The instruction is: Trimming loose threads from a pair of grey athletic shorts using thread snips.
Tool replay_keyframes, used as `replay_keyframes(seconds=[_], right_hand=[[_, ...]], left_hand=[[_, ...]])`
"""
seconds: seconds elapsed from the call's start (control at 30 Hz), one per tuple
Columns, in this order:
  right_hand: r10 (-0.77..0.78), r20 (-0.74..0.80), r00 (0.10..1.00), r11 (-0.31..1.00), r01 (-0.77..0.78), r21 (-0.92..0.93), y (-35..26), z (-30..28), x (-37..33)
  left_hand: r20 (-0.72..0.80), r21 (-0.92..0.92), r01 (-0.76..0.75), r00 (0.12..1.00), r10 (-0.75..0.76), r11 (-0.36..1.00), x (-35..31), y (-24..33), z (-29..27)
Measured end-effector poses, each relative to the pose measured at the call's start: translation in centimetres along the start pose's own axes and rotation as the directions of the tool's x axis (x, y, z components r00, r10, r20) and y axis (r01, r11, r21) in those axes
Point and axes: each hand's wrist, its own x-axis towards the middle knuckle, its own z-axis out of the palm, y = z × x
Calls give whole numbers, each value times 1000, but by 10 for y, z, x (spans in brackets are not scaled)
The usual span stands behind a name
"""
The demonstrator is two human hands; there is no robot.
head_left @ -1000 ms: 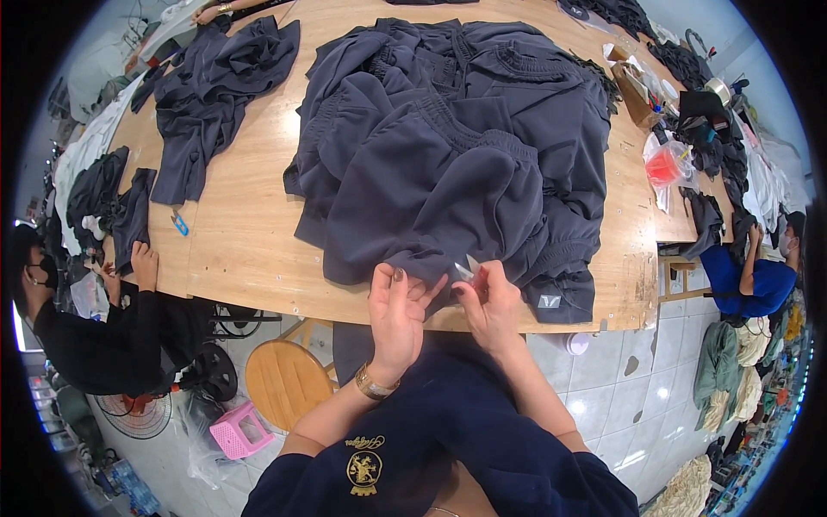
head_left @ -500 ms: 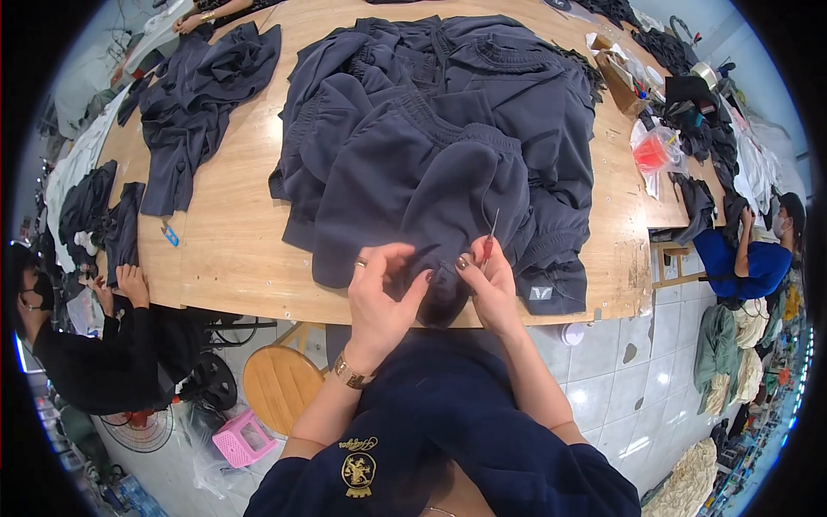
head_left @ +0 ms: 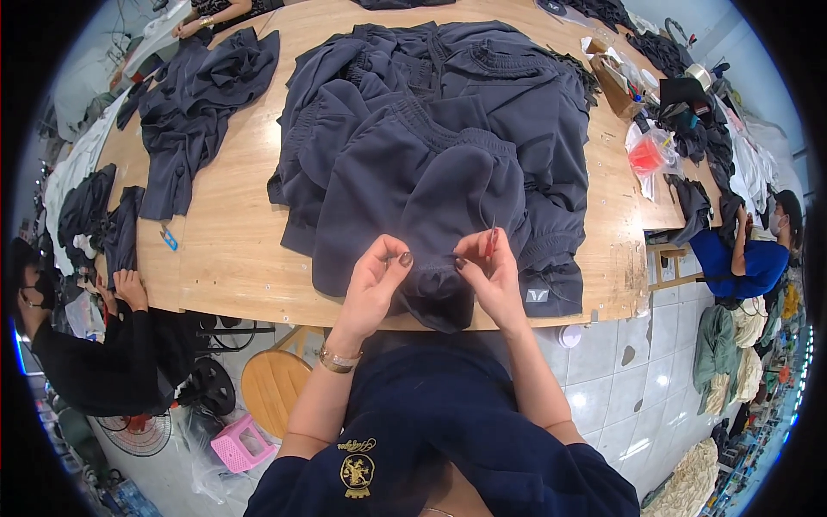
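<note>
A dark grey garment (head_left: 388, 194) with an elastic waistband lies on top of a heap of similar garments. My left hand (head_left: 375, 280) is closed in a pinch on the near part of this garment, thumb against fingers. Opposite it, my right hand (head_left: 488, 277) pinches the same cloth a short way to the right, a seam stretched between the two. A small red-handled tool (head_left: 492, 242) with a thin metal tip is also held in my right hand, pointing away from me. The bunched cloth below the seam hangs at the table's near edge.
The wooden table (head_left: 233, 258) bears another dark garment (head_left: 194, 112) and blue thread snips (head_left: 170, 239) at left. To the right are a cardboard box (head_left: 613, 86) and a bag with red drink (head_left: 646, 157). People sit at both sides; a round stool (head_left: 276, 388) stands near my left.
My left hand has closed on the cloth, moving slightly up. The hands have spread a little apart, stretching the seam. The red-handled tool now lies more hidden behind my right fingers.
</note>
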Motion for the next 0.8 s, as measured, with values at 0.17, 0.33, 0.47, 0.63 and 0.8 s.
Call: replay_keyframes(seconds=[0.17,0.33,0.47,0.63,0.8], right_hand=[[-154,49,987,982,158,-103,-15,7,-1],[-302,199,933,767,361,-531,-20,12,-2],[-243,2,970,954,239,-179,-23,15,-5],[-158,-33,987,987,159,31,-29,5,-5],[15,185,983,883,74,-464,-27,-15,-11]], left_hand=[[30,118,-23,999,20,993,1,8,7],[22,169,-32,999,29,985,1,6,7],[0,136,-57,998,58,989,2,8,8],[-9,132,-74,997,76,988,5,2,1],[-34,71,-55,998,58,996,8,1,-1]])
